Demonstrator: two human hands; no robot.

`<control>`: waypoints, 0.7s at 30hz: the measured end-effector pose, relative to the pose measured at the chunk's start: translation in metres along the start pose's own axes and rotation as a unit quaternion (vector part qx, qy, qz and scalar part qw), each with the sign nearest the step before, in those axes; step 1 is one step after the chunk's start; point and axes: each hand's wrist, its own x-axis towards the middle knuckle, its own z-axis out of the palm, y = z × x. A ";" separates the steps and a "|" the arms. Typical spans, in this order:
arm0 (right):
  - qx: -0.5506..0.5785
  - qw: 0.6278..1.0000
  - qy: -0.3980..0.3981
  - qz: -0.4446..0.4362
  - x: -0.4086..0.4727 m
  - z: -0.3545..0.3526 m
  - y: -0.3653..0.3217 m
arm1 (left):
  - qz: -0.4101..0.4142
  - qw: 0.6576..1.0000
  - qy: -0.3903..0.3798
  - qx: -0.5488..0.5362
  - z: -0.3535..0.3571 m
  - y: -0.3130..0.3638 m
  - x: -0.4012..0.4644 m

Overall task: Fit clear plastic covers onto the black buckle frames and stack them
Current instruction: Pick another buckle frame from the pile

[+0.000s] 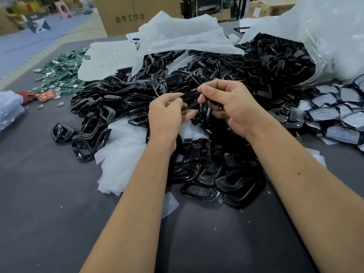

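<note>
Two bare forearms reaching in from bottom edge over grey table (pixel 45 194). Clear cover (pixel 169 203) lying flat on table between forearms, just in front of frame pile (pixel 208 170), partly hidden by left forearm. Left hand (pixel 166 115) raised above pile, fingers curled, thumb and fingertips pinching left end of black frame (pixel 190 99). Right hand (pixel 232 107) gripping same frame at right end, thumb and forefinger closed on top edge, other fingers curled beneath. Frame held in air between both hands, over middle of pile, roughly level; cover on it or not, cannot tell. More black parts tucked under right fingers, unclear what. Loose frames heaped across table centre, spilling left to stray frame (pixel 61 133) at edge of heap. White foam sheets (pixel 122 154) under and beside near pile, left of left forearm. Big clear bag (pixel 323 40) at upper right, mouth open, more black frames spilling from it. White sheeting (pixel 183 36) draped over far side of heap. Stacked covered frames (pixel 340 111) on right, overlapping rows, well apart from hands. Green circuit boards (pixel 61 71) heaped at far left of table. Red item (pixel 25 94) and bagged stack (pixel 9 109) at left edge. Cardboard box (pixel 130 14) with printed characters behind table.
</note>
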 end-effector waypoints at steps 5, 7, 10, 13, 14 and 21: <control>-0.013 0.999 -0.014 -0.037 0.000 0.001 0.012 | 0.017 0.999 0.036 0.006 -0.001 -0.005 0.003; -0.007 1.000 -0.015 -0.026 0.000 0.001 0.014 | 0.017 0.999 0.047 0.013 0.000 -0.006 0.003; 0.010 1.000 -0.025 -0.010 0.000 0.000 0.013 | 0.017 0.998 0.060 0.022 0.001 -0.007 0.004; 0.028 0.999 -0.034 -0.003 -0.001 0.000 0.012 | 0.010 0.998 0.062 0.019 0.001 -0.007 0.004; 0.031 0.999 -0.035 0.000 -0.001 -0.001 0.012 | 0.008 0.998 0.062 0.019 0.001 -0.007 0.004; 0.037 0.998 -0.045 0.010 -0.004 -0.002 0.009 | 0.009 0.998 0.057 0.019 0.000 -0.007 0.004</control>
